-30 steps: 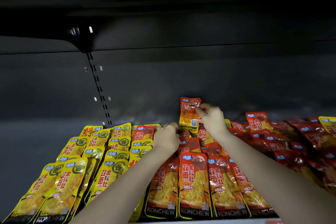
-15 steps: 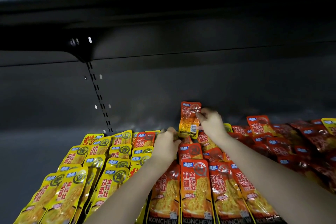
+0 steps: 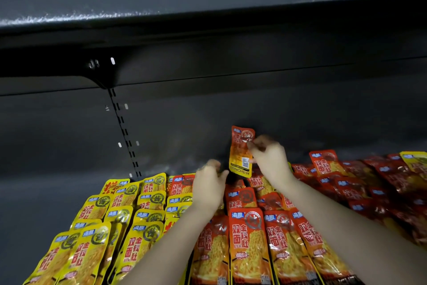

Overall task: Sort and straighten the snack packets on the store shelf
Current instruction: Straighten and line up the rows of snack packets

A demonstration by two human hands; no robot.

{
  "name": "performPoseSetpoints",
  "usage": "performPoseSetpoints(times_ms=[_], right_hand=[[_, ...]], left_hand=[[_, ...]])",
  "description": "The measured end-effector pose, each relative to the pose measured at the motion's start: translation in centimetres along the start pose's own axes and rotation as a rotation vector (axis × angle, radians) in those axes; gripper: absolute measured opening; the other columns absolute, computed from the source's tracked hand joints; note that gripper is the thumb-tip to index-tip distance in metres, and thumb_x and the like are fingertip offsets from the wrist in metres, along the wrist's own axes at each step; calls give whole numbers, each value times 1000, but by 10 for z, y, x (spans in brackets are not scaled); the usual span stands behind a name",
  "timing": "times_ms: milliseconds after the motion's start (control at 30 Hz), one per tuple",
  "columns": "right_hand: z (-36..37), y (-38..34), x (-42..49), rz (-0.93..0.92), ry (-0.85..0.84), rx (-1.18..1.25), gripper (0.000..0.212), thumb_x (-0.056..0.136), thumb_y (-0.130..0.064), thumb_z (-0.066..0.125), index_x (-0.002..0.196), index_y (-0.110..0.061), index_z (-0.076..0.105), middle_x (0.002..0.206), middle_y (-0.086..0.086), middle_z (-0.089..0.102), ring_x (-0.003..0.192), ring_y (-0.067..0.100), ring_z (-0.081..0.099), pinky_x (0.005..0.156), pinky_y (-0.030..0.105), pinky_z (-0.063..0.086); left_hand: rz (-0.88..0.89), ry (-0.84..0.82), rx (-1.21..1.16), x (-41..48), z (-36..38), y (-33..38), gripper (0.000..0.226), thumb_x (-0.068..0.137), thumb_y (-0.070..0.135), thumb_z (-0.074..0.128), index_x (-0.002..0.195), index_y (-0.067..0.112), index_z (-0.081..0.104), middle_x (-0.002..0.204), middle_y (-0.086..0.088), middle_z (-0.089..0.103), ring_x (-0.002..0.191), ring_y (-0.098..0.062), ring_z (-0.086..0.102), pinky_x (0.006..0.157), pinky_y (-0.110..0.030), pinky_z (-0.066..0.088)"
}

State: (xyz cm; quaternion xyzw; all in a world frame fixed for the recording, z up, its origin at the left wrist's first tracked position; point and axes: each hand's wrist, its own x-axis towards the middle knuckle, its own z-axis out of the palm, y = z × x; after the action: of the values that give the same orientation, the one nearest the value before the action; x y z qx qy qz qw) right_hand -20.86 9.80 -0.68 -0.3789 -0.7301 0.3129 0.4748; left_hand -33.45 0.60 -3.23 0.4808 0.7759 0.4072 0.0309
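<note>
- The right grip [image 3: 268, 157] is clamped on an orange-red snack packet [image 3: 240, 153], held upright above the back of the shelf [image 3: 34, 192]; its fingers hide the packet's right edge.
- The left grip [image 3: 209, 185] is blurred, just beside the packet's lower corner; I cannot tell whether it holds anything.
- The front yellow packets [image 3: 129, 238] and red packets [image 3: 249, 250] are cut off below.
- Since half a second ago, grips and packet have hardly shifted.

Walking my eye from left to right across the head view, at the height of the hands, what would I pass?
yellow packets → left hand → upright orange packet → right hand pinching it → red packets
</note>
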Motion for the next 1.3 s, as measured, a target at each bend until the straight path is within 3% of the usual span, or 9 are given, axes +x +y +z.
performPoseSetpoints(times_ms=[167, 267, 333, 433, 667, 800, 1000, 1133, 1300], right_hand=[[3, -30, -9, -204, -48, -50, 14, 85, -24, 67, 79, -12, 64, 78, 1, 63, 72, 15, 64, 69, 22, 49], [8, -41, -12, -398, -147, -81, 6, 82, -18, 69, 83, -12, 71, 92, -4, 58, 87, 7, 58, 79, 12, 42], [6, -45, -13, -349, -173, -38, 7, 84, -17, 67, 90, -16, 70, 96, -5, 58, 89, 5, 58, 80, 15, 43], [0, -44, -7, -194, -69, 0, 25, 87, -16, 64, 111, -15, 61, 106, -3, 59, 95, 10, 57, 85, 23, 45], [-6, -23, 4, 49, -189, 116, 18, 91, -22, 60, 102, -9, 65, 99, 8, 69, 94, 23, 65, 86, 36, 51], [-3, -7, 5, 105, -41, 168, 14, 88, -23, 64, 94, -10, 65, 93, 7, 69, 88, 22, 65, 74, 26, 49], [3, 7, 3, 97, -3, 55, 21, 88, -23, 65, 101, -8, 67, 92, 6, 70, 79, 20, 66, 56, 8, 44], [10, 12, 0, 104, -36, 15, 24, 87, -20, 66, 106, -6, 67, 97, 11, 70, 91, 24, 65, 79, 29, 50], [13, 13, 1, 145, -51, 35, 30, 87, -21, 66, 112, -5, 65, 103, 11, 69, 99, 25, 64, 87, 30, 48]], left_hand=[[183, -88, -260, -1, -8, 32, 51, 81, 21, 71, 126, 11, 49, 111, 7, 55, 105, -4, 51, 82, -13, 37], [120, -79, -516, 1, -6, 36, 33, 85, 1, 59, 118, 6, 53, 108, -2, 62, 105, -18, 61, 88, -25, 48], [-2, -40, -701, 1, -6, 34, 23, 90, 1, 53, 109, 10, 59, 104, -7, 67, 101, -22, 64, 90, -40, 52], [-107, -139, -788, -1, -14, 33, 13, 94, 10, 51, 102, 14, 61, 99, -2, 69, 93, -16, 65, 77, -29, 54], [49, -286, -411, 6, -16, 18, 11, 93, 19, 57, 88, 16, 66, 89, 2, 70, 91, -21, 66, 76, -27, 50], [20, -238, 146, 4, -6, 2, 26, 93, 31, 54, 110, 12, 61, 111, -8, 66, 106, -26, 60, 86, -33, 49], [11, -346, 399, 0, 5, -4, 39, 96, 37, 45, 125, 14, 54, 131, -12, 47, 126, -33, 38, 105, -38, 31], [-13, -463, 461, 4, 5, -1, 37, 99, 28, 41, 132, 16, 49, 135, -11, 37, 130, -32, 29, 107, -39, 29], [-13, -443, 423, 2, 3, 1, 36, 99, 27, 41, 134, 23, 49, 133, -9, 35, 127, -31, 28, 105, -37, 30]])
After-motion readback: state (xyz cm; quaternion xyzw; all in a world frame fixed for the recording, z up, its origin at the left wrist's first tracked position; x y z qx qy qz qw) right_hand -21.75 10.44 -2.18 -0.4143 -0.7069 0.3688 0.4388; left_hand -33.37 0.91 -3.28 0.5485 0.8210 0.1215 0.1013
